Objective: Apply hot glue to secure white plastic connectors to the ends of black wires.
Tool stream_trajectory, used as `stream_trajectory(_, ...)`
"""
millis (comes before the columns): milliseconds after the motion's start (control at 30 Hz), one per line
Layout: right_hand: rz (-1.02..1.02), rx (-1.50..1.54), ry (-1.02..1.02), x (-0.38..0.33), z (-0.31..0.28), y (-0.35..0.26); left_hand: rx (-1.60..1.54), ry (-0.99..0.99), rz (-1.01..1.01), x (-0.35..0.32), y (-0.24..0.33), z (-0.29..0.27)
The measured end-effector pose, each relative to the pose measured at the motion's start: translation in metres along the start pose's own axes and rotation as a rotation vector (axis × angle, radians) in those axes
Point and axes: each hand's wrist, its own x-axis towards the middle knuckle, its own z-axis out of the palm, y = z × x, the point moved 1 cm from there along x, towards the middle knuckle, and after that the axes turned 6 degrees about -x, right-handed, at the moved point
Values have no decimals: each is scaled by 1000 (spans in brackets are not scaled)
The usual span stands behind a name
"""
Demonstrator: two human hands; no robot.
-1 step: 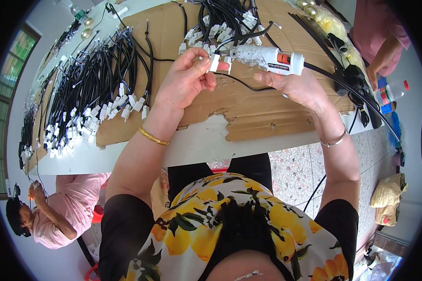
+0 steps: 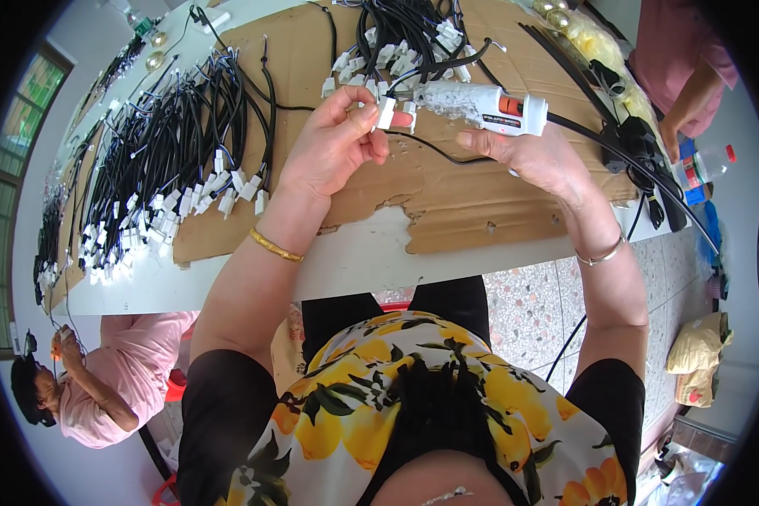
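Observation:
Between the thumb and fingers of my left hand (image 2: 339,135) is a small white plug connector (image 2: 385,113) on a black cable. My right hand (image 2: 531,153) is closed around a white hot glue gun (image 2: 502,110) with an orange part in its body. The front of the gun is coated in clear, lumpy glue, and its nozzle is at the upper end of the connector. I cannot tell whether the tip touches it. A thick black cord passes beside the gun's rear. Just beyond my hands lies a bundle of black cables with white connectors (image 2: 388,57).
Torn cardboard (image 2: 472,207) covers much of the white table (image 2: 354,261). At left is a large pile of black cables (image 2: 177,135) with white connectors. Black adapters (image 2: 637,143) and a plastic bottle (image 2: 707,166) are at right. One person (image 2: 135,379) sits left, another (image 2: 687,63) is far right.

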Motion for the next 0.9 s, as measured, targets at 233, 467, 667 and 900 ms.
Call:
stream_trajectory(233,36,-80,-28,0,-4,-6,4,-22,1,0,1,0)
stream_trajectory(467,-41,138,-15,-1,-5,3,52,61,66,2,0,-1)
stream_trajectory(667,13,-39,-2,6,-6,2,103,178,117,2,0,0)
stream_trajectory(900,2,-107,-36,21,-3,10,194,237,157,2,2,2)
